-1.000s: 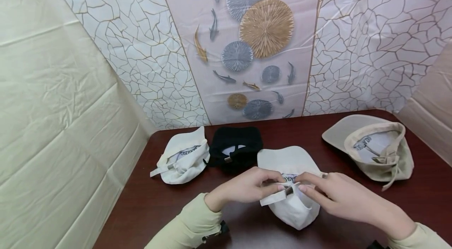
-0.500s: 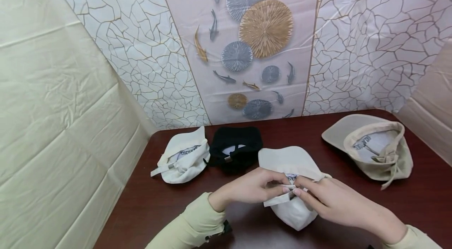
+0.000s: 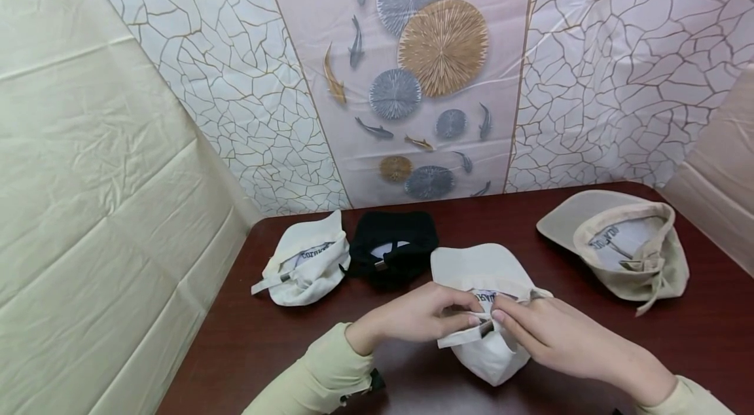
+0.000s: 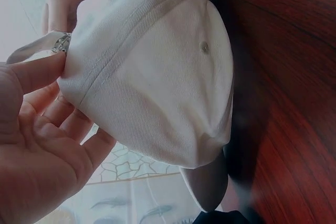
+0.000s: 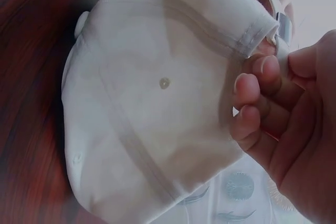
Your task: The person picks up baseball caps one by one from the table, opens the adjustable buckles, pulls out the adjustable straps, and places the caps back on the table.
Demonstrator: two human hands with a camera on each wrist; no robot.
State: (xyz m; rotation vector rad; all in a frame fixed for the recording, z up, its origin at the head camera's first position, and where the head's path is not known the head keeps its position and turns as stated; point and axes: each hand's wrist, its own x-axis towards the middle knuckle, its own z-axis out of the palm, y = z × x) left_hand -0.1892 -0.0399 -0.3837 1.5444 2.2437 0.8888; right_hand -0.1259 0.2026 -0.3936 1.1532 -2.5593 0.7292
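A white baseball cap lies on the table in front of me, its brim toward the wall and its back opening facing up. My left hand pinches the cap's back edge beside the metal buckle, with the thumb on the outside. From the other side, my right hand pinches the back strap between thumb and finger, close to the buckle. In the head view a loose strap end sticks out below my left fingertips. My fingers partly hide the buckle.
Another white cap lies at the back left, next to a black cap. A beige cap rests at the right. All stand on the dark red table, with a patterned cloth wall behind.
Over the last second my left hand has shifted slightly right. My right fingertips came in close to the left ones at the buckle, then drew slightly back. The other caps stay put.
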